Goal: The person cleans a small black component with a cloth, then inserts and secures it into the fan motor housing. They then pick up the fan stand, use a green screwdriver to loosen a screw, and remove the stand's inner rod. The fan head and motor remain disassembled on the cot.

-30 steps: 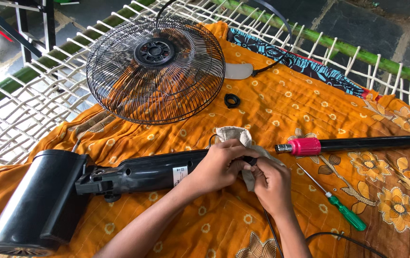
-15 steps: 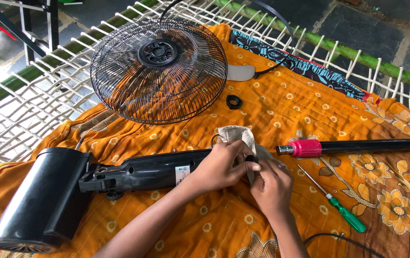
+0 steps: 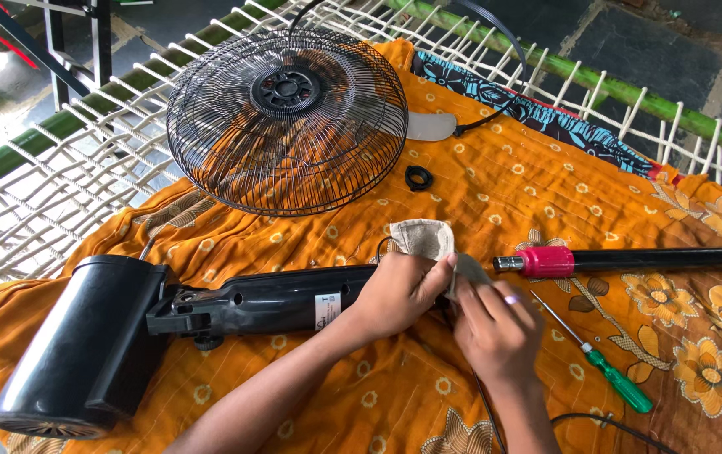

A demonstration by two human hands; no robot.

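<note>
My left hand [image 3: 396, 292] grips the right end of a black fan neck [image 3: 268, 307] that joins a black motor housing [image 3: 79, 345] at the lower left. My right hand [image 3: 495, 332] sits just right of it, fingers pinched on a beige cloth [image 3: 424, 238] that is bunched over the neck's end. A black pole with a pink collar [image 3: 550, 261] lies to the right, apart from both hands. A green-handled screwdriver [image 3: 605, 370] lies close to my right hand.
A black wire fan guard [image 3: 287, 118] lies at the top centre on an orange flowered cloth [image 3: 495, 176] over a rope-woven cot [image 3: 83, 160]. A small black ring nut [image 3: 418, 177] and a pale blade [image 3: 430, 126] lie beside the guard. A black cable [image 3: 605, 420] runs at the bottom right.
Both hands stay at the neck's end with the cloth; my right hand has shifted slightly over it. The view has drifted a little.
</note>
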